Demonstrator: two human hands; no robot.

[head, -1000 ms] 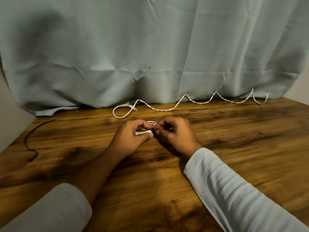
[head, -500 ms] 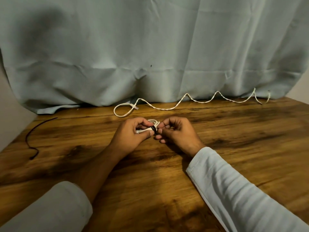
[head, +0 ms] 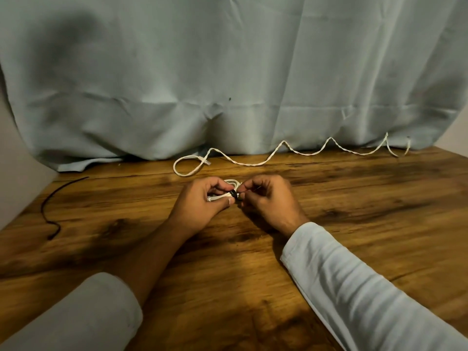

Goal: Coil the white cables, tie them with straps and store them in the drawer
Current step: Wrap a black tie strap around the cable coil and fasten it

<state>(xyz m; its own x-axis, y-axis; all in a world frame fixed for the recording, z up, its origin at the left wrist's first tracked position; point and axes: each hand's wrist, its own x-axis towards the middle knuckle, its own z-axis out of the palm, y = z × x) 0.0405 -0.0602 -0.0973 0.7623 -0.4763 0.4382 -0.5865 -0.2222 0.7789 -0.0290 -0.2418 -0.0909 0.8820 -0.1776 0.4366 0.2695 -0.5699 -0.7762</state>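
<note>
A small coiled white cable point(head: 229, 184) sits between my hands over the middle of the wooden table point(head: 354, 224). My left hand point(head: 202, 201) grips the coil, thumb pressed on its near side. A black strap point(head: 234, 193) wraps the coil at its right end, and my right hand point(head: 268, 198) pinches that strap with curled fingers. A second white cable point(head: 286, 154) lies uncoiled in waves along the table's back edge, with a loop at its left end.
A thin black strap point(head: 50, 211) lies loose near the table's left edge. A pale blue curtain point(head: 228, 72) hangs behind the table and drapes onto its back edge. No drawer is in view.
Both hands stay together on the coil, having drifted slightly away from me. The right hand's fingers have shifted on the black strap.
</note>
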